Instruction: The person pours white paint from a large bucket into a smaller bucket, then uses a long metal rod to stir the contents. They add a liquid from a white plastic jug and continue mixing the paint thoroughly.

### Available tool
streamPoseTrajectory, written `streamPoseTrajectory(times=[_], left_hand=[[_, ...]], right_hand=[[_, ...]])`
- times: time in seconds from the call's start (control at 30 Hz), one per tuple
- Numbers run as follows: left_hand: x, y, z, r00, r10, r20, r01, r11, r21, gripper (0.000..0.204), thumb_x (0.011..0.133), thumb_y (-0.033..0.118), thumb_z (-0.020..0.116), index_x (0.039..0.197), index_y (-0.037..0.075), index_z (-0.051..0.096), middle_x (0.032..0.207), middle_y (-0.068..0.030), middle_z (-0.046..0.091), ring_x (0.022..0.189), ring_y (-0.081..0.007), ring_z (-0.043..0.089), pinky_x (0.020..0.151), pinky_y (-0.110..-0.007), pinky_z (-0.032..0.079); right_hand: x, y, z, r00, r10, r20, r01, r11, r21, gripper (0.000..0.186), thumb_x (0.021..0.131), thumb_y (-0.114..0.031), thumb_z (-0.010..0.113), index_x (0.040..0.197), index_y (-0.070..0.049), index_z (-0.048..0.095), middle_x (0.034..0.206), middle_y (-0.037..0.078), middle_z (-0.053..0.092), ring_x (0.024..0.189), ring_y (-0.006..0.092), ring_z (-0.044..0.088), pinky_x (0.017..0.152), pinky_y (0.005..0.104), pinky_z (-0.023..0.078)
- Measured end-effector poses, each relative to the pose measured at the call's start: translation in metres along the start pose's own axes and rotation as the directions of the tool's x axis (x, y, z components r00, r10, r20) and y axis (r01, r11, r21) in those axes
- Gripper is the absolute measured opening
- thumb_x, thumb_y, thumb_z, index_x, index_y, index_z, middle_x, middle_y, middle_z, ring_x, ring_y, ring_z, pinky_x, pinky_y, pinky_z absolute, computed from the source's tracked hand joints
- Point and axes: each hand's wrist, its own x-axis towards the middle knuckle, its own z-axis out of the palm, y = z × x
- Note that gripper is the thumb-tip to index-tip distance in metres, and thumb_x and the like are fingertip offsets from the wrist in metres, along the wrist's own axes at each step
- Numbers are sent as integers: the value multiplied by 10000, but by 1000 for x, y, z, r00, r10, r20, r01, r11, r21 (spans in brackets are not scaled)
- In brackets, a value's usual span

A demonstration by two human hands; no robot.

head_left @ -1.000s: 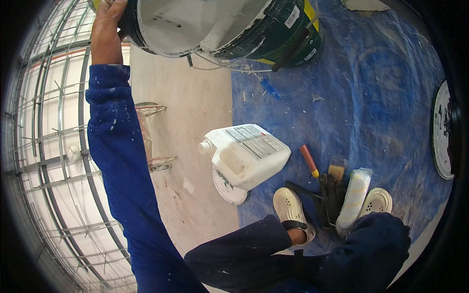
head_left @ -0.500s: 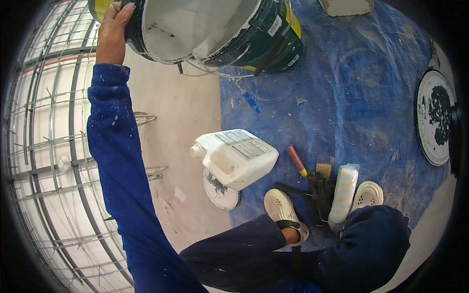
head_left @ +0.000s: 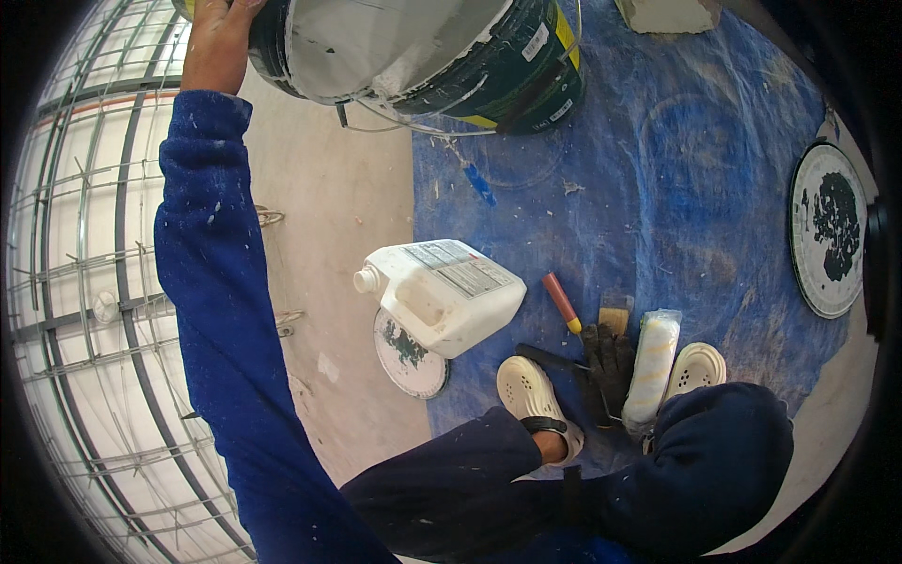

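At the upper left, my left hand (head_left: 221, 47) is closed around a dark bucket edge; its fingertips are cut off by the frame's top. A dark green bucket (head_left: 531, 80) with a yellow band tilts beside it. Smooth, pale grey-white paste (head_left: 376, 42) coats the inside, and a wire handle (head_left: 442, 129) hangs below the mouth. I cannot tell whether the edge in my hand belongs to this bucket or to a second one meeting its mouth. My right hand is out of view.
A white plastic jug (head_left: 456, 291) lies near a round lid (head_left: 411, 352). Around my shoes are a red-handled tool (head_left: 562, 303), dark glove (head_left: 611, 362) and wrapped roller sleeve (head_left: 652, 367). Another lid (head_left: 829, 230) is at right on the blue sheet (head_left: 695, 207); metal grid (head_left: 103, 310) at left.
My left hand and the bucket edge sit slightly higher in the picture, with the fingers more cut off. The view has shifted a little; the floor things otherwise lie as before.
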Motion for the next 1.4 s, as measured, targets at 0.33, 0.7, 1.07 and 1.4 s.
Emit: streamPoseTrajectory(times=[0.33,0.7,1.07,1.4], left_hand=[[2,0,3,998,39,-45,-39,999,-3,535,810,355,567,1211,18,458,1361,-148,336,1190,-245,406,1007,-327,291],[-9,9,8,980,193,-44,-188,978,93,355,857,261,518,1095,5,456,1020,-49,448,978,-146,416,875,-257,335],[0,3,4,977,211,9,-211,974,80,398,828,276,537,1077,-25,458,1068,-111,432,999,-196,441,888,-274,338],[3,-15,5,978,199,-64,-188,972,140,498,831,321,542,1157,-47,463,1206,-180,415,1135,-250,411,963,-293,314]], right_hand=[[-3,-17,-6,999,32,-13,-32,999,-1,422,748,-250,522,1098,-15,511,1023,208,580,913,308,568,805,383,442],[-18,-18,-2,999,30,-36,-31,999,-18,391,759,-269,515,1053,-13,529,1006,212,579,910,327,563,799,400,437],[-16,-27,-10,999,28,-45,-29,999,-34,368,770,-288,508,1009,-10,546,990,216,578,907,347,558,794,417,432],[107,-37,-34,985,-158,-68,145,976,-160,356,780,-305,502,968,-9,562,974,220,576,904,365,553,789,432,427]])
